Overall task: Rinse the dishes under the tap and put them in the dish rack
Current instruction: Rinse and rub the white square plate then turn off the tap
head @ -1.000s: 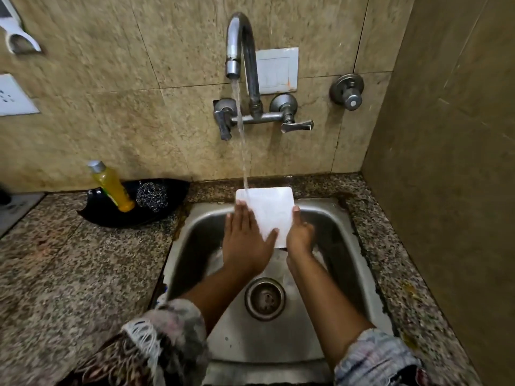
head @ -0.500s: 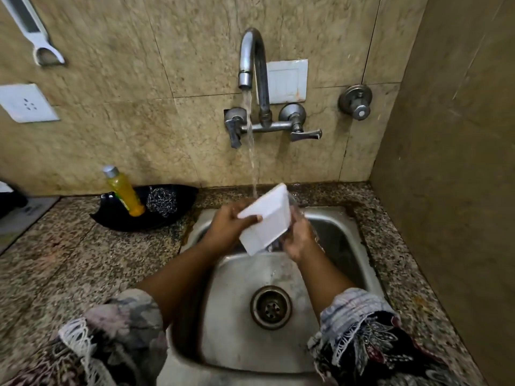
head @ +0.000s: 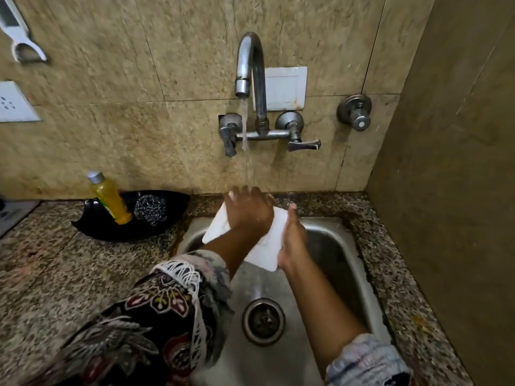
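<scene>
A white square plate [head: 266,243] was held over the back of the steel sink [head: 342,263], tilted, directly below the tap [head: 250,79]. The stream of water [head: 246,151] fell from the spout onto the left hand [head: 249,211], which lay flat on the plate's upper face with its fingers spread and blurred. The right hand [head: 292,240] was clamped on the plate's right edge, thumb on top and the other fingers hidden beneath. The drain [head: 263,320] lay open in the sink floor, nearer the camera than the plate. On the speckled stone counter [head: 55,274] to the left of the sink rested a black dish [head: 106,229] holding a yellow bottle [head: 110,197] and a steel scrubber [head: 150,208]. No dish rack appeared in the view.
</scene>
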